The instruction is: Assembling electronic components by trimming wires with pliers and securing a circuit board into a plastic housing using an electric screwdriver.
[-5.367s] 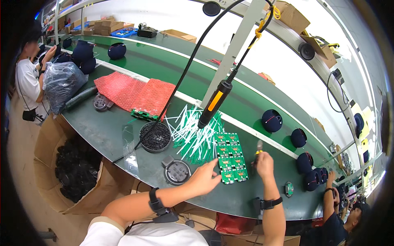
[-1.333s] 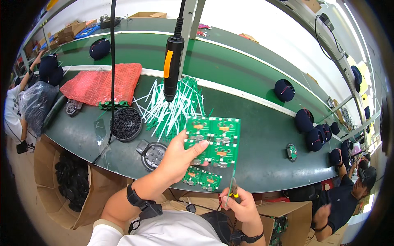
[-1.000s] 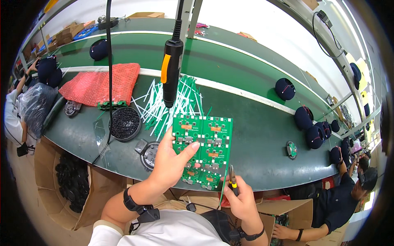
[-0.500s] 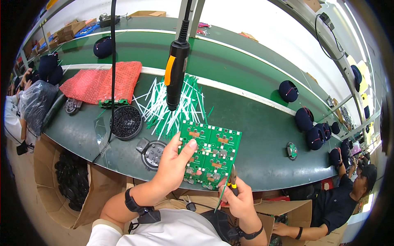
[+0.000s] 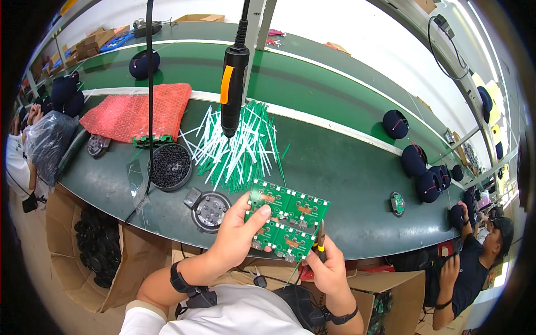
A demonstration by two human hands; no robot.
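Observation:
My left hand (image 5: 237,231) grips a green circuit board panel (image 5: 304,207) by its left edge, thumb on top. The panel has several sections with copper-coloured patches, and a dark seam crosses its middle. My right hand (image 5: 330,269) is closed on cutting pliers (image 5: 320,241) with black and yellow handles, their jaws upright at the panel's right edge. A thin green strip (image 5: 295,272) hangs below the panel beside the right fingers; whether they hold it I cannot tell. Beyond the panel lies a heap of white and green strips (image 5: 240,148).
A black electric screwdriver (image 5: 233,89) hangs above the heap. Left of it are a dish of small black parts (image 5: 170,166), a round dark housing (image 5: 210,211) and red bubble wrap (image 5: 134,111). Boxes (image 5: 120,262) flank me below the bench. A co-worker (image 5: 469,268) is at right.
The panel has moved slightly down and tilted, its lower half now at an angle to the upper. My right hand and pliers have risen a little. The co-worker's hand has lifted from the box.

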